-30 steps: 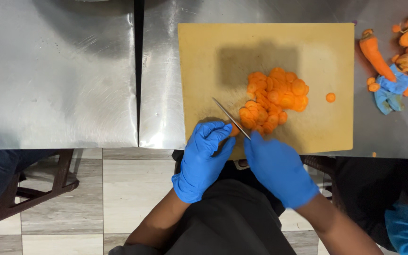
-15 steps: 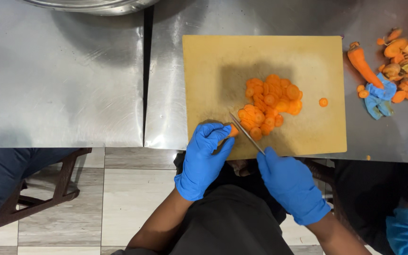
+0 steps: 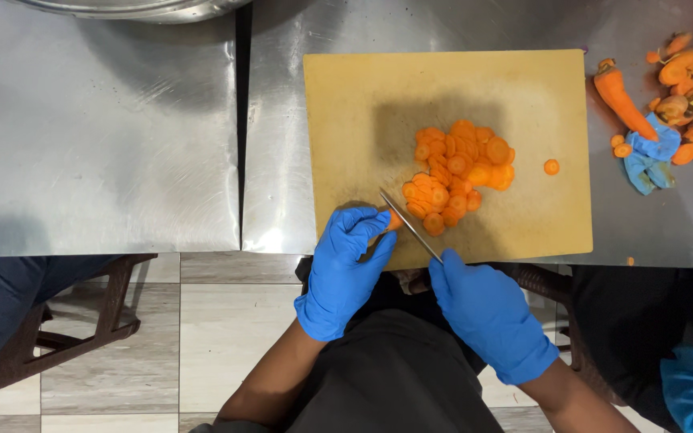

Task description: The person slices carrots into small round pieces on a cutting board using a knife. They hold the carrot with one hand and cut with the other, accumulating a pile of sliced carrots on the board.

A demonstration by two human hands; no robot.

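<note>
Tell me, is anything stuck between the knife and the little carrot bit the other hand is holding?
No, nothing visible. The knife in the right hand lies right beside the carrot stub pinched by the left hand. The carrot slices sit on the blade's far side.

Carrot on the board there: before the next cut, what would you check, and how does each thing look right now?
1. Carrot stub pinned by the left hand: ok, gloved fingertips grip it at the board's near edge.
2. Knife in the right hand: ok, blade slants right beside the stub.
3. Fingertips away from the blade: cannot tell, the stub is short and the gap is hidden.
4. Cutting board flat on the steel table: ok.
5. Room for new slices: ok, the slice pile sits past the blade with bare board around.
6. Whole carrot and scraps off the board: ok.
</note>
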